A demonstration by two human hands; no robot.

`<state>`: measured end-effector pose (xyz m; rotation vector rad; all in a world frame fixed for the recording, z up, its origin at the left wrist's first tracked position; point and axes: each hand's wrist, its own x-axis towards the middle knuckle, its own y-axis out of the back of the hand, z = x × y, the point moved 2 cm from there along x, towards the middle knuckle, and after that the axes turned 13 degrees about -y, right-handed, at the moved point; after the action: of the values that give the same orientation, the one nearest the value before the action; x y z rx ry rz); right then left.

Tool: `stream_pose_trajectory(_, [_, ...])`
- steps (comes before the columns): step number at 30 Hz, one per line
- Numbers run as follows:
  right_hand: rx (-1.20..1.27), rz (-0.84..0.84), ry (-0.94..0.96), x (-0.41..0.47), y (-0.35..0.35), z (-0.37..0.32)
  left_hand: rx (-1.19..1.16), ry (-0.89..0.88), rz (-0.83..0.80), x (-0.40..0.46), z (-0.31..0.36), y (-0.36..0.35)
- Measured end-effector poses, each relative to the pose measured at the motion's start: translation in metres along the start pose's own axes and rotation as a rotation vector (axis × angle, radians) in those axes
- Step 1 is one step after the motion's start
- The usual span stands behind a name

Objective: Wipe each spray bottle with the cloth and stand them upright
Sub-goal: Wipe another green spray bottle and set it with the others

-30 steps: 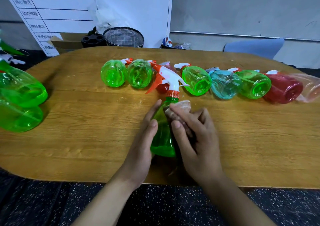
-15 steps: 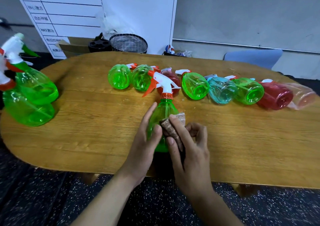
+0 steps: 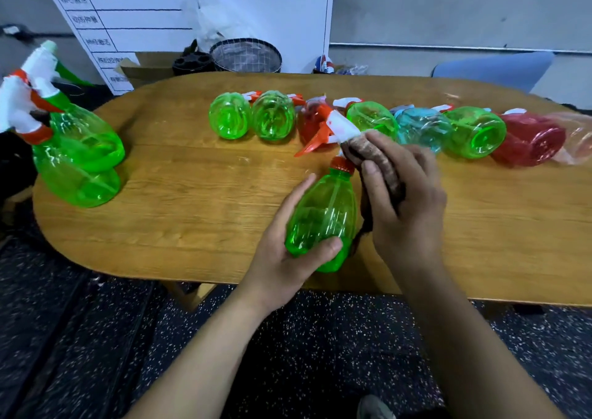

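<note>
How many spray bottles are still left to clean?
Two green bottles stand upright at the table's left end, so they look done. The left hand grips a green bottle while the right hand rubs the cloth near its neck. About eight bottles still lie on their sides in the back row, waiting.
</note>
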<state>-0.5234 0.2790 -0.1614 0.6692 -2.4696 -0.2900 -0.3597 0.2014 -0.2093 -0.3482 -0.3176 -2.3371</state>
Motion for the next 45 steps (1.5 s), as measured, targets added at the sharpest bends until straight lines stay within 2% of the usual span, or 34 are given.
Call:
stream_pose_trajectory(5, [-0.138, -0.244, 0.175, 0.007, -0.008, 0.005, -0.029, -0.003, 0.019, 0.001, -0.009, 0.000])
stream_pose_trajectory(7, [-0.160, -0.289, 0.231, 0.011, -0.006, 0.004, -0.047, 0.001, 0.024, 0.002, -0.010, 0.001])
stream_pose_trajectory(12, [-0.210, -0.042, 0.147, 0.023, -0.002, 0.012, 0.016, -0.015, -0.032, 0.004, -0.008, 0.001])
stream_pose_trajectory(16, [-0.159, -0.204, 0.196, 0.019, -0.004, 0.009, -0.001, -0.018, -0.026, 0.005, -0.008, 0.002])
stream_pose_trajectory(17, [-0.168, -0.194, 0.197, 0.020, -0.003, 0.009, -0.004, -0.019, -0.031, 0.006, -0.009, 0.002])
stream_pose_trajectory(21, [-0.210, 0.028, 0.070, 0.026, 0.004, 0.013, 0.014, -0.048, -0.079, 0.008, -0.007, 0.000])
stream_pose_trajectory(26, [-0.179, -0.129, 0.157, 0.027, 0.003, 0.008, -0.021, -0.061, -0.090, 0.008, -0.007, 0.000])
stream_pose_trajectory(30, [-0.167, 0.079, 0.045, 0.031, 0.010, 0.010, 0.030, -0.090, -0.150, 0.009, -0.004, -0.004])
stream_pose_trajectory(34, [-0.173, -0.021, 0.145, 0.035, 0.010, 0.008, 0.018, -0.095, -0.141, 0.008, -0.004, -0.004])
stream_pose_trajectory(39, [-0.173, 0.138, 0.108, 0.038, 0.015, 0.007, 0.056, -0.111, -0.183, 0.008, 0.000, -0.007])
stream_pose_trajectory(45, [-0.227, -0.155, 0.327, 0.026, -0.001, -0.004, 0.048, -0.111, -0.163, 0.010, -0.001, -0.009])
